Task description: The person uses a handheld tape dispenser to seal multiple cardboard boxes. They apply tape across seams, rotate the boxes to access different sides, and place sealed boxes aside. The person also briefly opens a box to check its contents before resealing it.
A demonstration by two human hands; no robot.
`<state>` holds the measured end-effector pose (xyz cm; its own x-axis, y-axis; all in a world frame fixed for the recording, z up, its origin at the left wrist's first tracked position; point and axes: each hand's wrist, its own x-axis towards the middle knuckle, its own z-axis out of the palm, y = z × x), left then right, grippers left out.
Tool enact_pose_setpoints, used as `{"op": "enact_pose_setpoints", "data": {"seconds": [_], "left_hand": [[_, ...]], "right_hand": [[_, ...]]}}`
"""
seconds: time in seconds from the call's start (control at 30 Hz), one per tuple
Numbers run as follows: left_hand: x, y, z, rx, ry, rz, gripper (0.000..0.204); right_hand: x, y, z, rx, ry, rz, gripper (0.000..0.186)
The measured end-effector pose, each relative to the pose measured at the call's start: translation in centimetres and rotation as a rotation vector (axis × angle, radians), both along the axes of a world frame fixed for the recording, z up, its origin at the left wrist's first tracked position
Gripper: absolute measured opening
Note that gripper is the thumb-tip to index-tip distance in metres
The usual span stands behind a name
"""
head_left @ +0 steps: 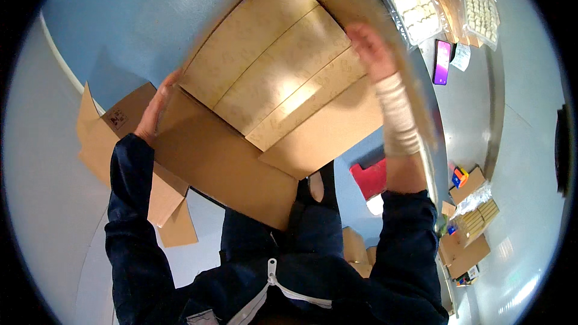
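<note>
In front of me is a large cardboard box (226, 144), tilted, with its flaps folded out. Pale yellow patterned packs (265, 54) lie side by side inside it, their tops showing. My left hand (158, 108) is at the left edge of the box, its fingers against the cardboard wall. Over the right side, my right hand (371, 50) has its fingers stretched out, slightly blurred, close to the packs' edge. A cream wrap covers the right wrist. Whether the right fingertips touch the packs I cannot tell.
Another opened carton (96, 129) stands at the left. Along the right runs a metal counter (469, 102) bearing clear trays of white pieces (411, 0), a phone (442, 62) and small cardboard pieces. A red object (369, 179) is beyond my knees. Part of another person shows at the top right.
</note>
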<state>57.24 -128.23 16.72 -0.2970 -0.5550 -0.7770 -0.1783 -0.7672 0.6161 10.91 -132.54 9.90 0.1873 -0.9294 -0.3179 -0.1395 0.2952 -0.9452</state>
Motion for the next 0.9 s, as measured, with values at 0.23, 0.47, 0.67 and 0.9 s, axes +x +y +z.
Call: {"op": "enact_pose_setpoints", "data": {"seconds": [0.23, 0.47, 0.67, 0.9], "left_hand": [[-6.6, 9.6, -5.5, -0.582, -0.747, -1.271, 0.070], [-8.5, 11.1, -6.6, -0.629, -0.795, -1.106, 0.072], [-12.7, 12.2, -7.0, -0.690, -0.850, -0.924, 0.068], [-6.8, 13.2, 4.9, -0.927, -0.420, -0.996, 0.045]], "right_hand": [[-4.1, -4.5, 12.0, -0.714, 0.663, -0.047, 0.047], [-6.6, 10.0, 11.1, 0.029, 0.919, 0.243, 0.059], [-0.3, 13.5, 9.4, -0.101, 1.028, 0.286, 0.075], [2.0, 18.6, 4.0, -0.024, 1.000, 0.461, 0.077]]}}
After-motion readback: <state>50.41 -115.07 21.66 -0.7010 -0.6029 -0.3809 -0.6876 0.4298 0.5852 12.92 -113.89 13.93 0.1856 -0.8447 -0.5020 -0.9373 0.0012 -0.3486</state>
